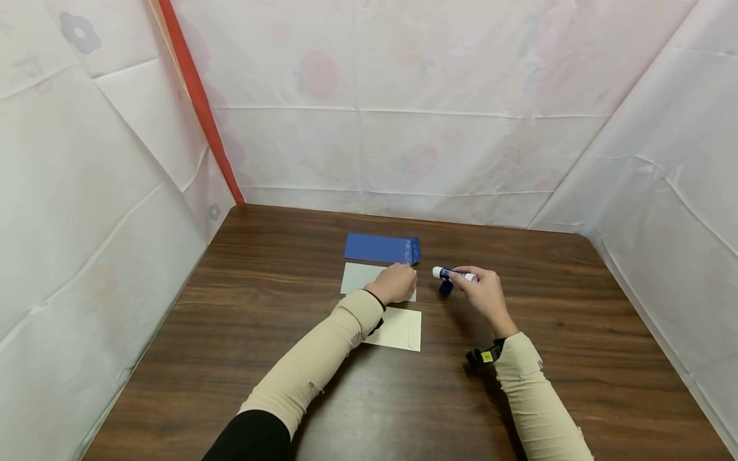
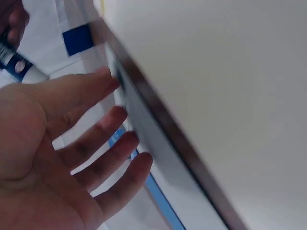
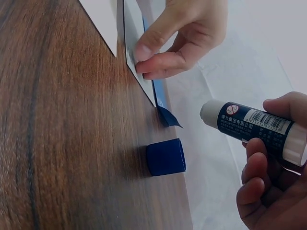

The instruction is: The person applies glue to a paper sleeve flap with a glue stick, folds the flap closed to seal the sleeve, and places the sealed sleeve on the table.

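My left hand (image 1: 396, 283) reaches over the right end of a pale grey-green envelope (image 1: 359, 276), its fingertips touching the paper. In the left wrist view its fingers (image 2: 103, 165) are loosely bent and spread, and in the right wrist view the thumb and index tips stand close together at the paper. My right hand (image 1: 486, 293) holds an uncapped glue stick (image 3: 261, 128) between thumb and fingers, white end pointing left. Below it the dark blue cap (image 3: 165, 157) stands on the table. Beyond the grey-green envelope lies a blue envelope (image 1: 377, 247), its right flap raised with whitish smears.
Nearer me, a cream envelope (image 1: 400, 330) lies partly under my left forearm. The brown wooden table (image 1: 230, 307) is bordered by white sheeting (image 1: 438, 147) at the back and sides. A red strip (image 1: 198, 96) runs down the back left corner.
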The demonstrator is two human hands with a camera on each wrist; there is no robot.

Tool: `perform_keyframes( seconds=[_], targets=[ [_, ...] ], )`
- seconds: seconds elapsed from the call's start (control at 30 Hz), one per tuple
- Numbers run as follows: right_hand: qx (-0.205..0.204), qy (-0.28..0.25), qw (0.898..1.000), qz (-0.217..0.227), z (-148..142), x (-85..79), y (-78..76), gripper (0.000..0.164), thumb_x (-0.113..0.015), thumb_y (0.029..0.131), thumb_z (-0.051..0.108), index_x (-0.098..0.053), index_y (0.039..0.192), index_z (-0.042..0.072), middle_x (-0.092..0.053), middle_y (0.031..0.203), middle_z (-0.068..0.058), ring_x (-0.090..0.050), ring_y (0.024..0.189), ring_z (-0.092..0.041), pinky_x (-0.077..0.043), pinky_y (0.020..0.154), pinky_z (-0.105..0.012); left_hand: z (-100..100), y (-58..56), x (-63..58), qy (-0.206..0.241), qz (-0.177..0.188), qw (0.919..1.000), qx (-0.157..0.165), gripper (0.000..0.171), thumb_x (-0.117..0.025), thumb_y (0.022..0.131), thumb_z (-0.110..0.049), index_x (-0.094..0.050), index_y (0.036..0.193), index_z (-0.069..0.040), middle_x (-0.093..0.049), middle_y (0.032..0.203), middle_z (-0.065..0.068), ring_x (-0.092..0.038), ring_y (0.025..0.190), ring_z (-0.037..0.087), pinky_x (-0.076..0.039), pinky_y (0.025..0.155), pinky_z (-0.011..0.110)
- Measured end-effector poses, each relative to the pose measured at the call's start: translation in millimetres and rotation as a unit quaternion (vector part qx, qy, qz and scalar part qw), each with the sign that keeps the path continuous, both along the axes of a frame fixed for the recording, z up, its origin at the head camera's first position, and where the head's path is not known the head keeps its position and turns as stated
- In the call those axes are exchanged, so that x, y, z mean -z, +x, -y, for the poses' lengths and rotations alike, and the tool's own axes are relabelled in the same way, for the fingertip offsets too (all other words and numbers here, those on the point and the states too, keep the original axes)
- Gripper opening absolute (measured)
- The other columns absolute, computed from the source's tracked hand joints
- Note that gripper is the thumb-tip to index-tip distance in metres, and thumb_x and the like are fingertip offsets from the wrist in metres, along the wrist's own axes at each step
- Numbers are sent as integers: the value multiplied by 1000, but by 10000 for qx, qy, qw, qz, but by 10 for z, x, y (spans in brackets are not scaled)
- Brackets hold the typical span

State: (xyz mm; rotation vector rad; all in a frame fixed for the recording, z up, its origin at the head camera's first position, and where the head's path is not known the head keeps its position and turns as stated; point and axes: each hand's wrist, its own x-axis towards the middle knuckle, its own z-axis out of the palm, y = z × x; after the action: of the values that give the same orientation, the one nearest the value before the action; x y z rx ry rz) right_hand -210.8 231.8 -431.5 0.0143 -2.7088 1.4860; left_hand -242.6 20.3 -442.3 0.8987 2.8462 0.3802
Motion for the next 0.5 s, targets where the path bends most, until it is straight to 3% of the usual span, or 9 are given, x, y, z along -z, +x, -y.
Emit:
perform_keyframes(
  seconds=[0.03, 0.13, 0.2, 0.27, 0.5],
  targets=[
    [-1, 10, 10000, -4, 2, 1, 1, 32, -69, 91, 28, -73, 106, 0, -63, 73, -16, -49, 55, -8, -41, 48, -23, 20, -7, -8, 77, 115, 9999, 50, 32, -59, 92, -4, -58, 62, -14, -54, 64, -1, -46, 62, 12, -39, 62, 23],
    [15, 21, 10000, 4, 2, 11, 5, 32, -69, 91, 28, -73, 106, 0, -63, 71, -14, -49, 54, -8, -41, 48, -23, 74, -34, -24, 199, 472, 9987, 53, 29, -60, 94, -6, -63, 66, -13, -59, 68, 0, -50, 65, 13, -44, 68, 25],
    [33, 31, 10000, 13, 3, 15, 7, 31, -69, 90, 28, -73, 105, 1, -63, 70, -13, -49, 54, -8, -41, 48, -23, 103, -51, -22, 225, 561, 9982, -9, 21, -61, 94, -9, -70, 76, -12, -67, 78, 1, -61, 75, 14, -51, 83, 29],
    [33, 45, 10000, 13, 3, 19, 5, 31, -69, 90, 28, -73, 105, 1, -62, 70, -13, -48, 54, -8, -41, 48, -23, 125, -66, -9, 221, 604, 9979, -102, 14, -61, 95, -13, -74, 99, -10, -72, 104, 4, -66, 100, 20, -49, 99, 37],
    [-4, 54, 10000, 21, 7, 16, -3, 32, -70, 90, 30, -73, 106, 2, -63, 70, -14, -48, 54, -9, -40, 48, -24, 178, -103, -44, 356, 850, 9957, -99, 19, -60, 97, -16, -72, 110, -9, -71, 112, 6, -66, 102, 20, -53, 88, 32]
  ],
)
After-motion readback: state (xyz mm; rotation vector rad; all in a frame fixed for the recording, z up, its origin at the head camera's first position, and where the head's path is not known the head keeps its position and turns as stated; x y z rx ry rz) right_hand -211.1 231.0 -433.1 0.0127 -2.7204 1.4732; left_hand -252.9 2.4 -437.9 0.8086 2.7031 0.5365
